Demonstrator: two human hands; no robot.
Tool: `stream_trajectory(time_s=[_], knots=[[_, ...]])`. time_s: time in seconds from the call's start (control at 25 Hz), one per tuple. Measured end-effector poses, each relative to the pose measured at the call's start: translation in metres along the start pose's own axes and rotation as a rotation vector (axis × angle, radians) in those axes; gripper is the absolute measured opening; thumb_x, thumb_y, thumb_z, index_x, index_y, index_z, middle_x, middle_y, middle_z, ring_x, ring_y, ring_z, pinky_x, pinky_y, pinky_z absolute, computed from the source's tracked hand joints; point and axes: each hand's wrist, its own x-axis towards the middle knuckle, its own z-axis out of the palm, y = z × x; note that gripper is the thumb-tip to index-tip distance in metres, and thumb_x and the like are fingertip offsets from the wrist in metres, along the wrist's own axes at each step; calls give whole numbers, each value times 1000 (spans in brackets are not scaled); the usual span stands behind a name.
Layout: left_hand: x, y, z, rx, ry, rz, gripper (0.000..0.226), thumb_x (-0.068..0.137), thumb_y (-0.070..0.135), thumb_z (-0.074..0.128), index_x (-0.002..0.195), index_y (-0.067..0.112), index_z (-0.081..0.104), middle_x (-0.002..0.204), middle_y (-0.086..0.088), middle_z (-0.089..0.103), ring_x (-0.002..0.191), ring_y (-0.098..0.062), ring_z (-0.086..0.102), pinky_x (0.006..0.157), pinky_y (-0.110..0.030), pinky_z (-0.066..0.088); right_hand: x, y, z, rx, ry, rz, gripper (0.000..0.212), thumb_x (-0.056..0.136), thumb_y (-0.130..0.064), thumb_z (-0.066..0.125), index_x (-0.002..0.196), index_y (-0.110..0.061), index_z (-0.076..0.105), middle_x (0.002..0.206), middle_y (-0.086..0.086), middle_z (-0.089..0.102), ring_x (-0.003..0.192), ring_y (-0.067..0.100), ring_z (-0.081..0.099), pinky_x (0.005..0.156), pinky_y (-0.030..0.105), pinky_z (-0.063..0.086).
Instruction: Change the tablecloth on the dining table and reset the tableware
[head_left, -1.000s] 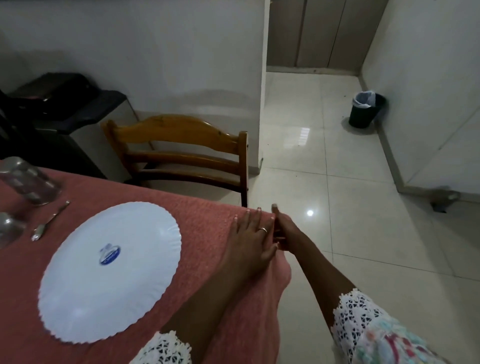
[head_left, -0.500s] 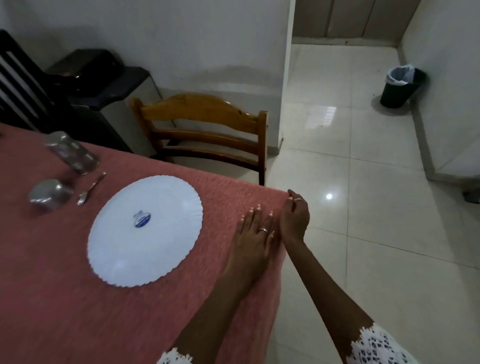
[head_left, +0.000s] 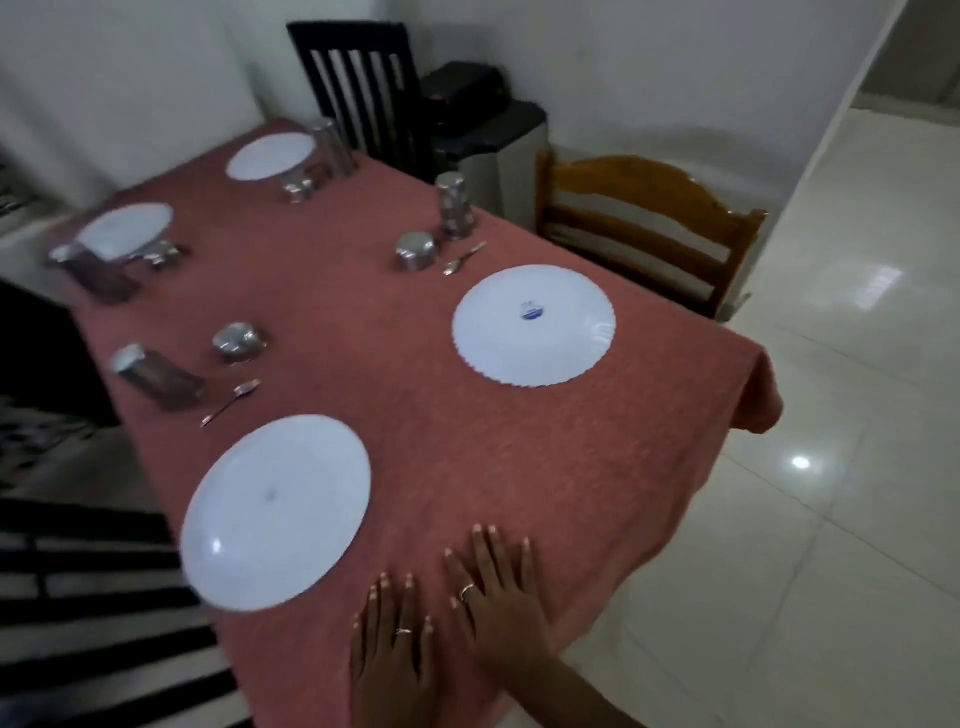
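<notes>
— Where are the hands?

— Both lie flat on the pink tablecloth (head_left: 467, 441) at the near edge of the table. The left hand (head_left: 392, 644) and the right hand (head_left: 498, 597) sit side by side, palms down, fingers spread, gripping nothing (each wears a ring).

— And the cloth itself?

— It covers the whole tabletop and hangs over the right edge and the far right corner.

— What is laid on it?

— Four white plates. The nearest plate (head_left: 278, 512) sits just left of the hands; a second plate (head_left: 535, 326), with a blue mark at its centre, lies toward the right side. Two more sit at the far end, blurred. Beside each place stand steel tumblers and small steel bowls, such as the bowl (head_left: 415, 251) next to a spoon (head_left: 462, 260).

— Chairs?

— A wooden chair (head_left: 654, 228) stands at the right side, a black chair (head_left: 363, 88) at the far end.
</notes>
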Motion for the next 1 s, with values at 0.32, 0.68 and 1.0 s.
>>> stream_trajectory(time_s=[0.32,0.68,1.0], knots=[[-110,-50,-29,-142,-36,-581,55,93,40,27,141,14,32,135,-22,52,127,-34,47,83,-54,52,-51,-117,14,-138,-189,-315,50,80,-39,40,123,-26,61,135,7,55,132,26,36,109,50,7],[-177,-18,-66,-307,-70,-584,41,102,32,28,142,23,33,135,1,51,120,-13,51,94,-21,38,-123,-123,9,-151,-360,-359,51,83,-40,36,125,-21,58,128,10,60,121,29,53,106,45,35],[-155,-6,-155,-3,-25,-494,30,97,21,37,110,14,63,112,-6,65,103,-23,63,84,-31,49,-106,-178,-68,-267,-260,-542,39,91,-13,47,129,-7,49,137,17,43,130,36,38,107,46,31]])
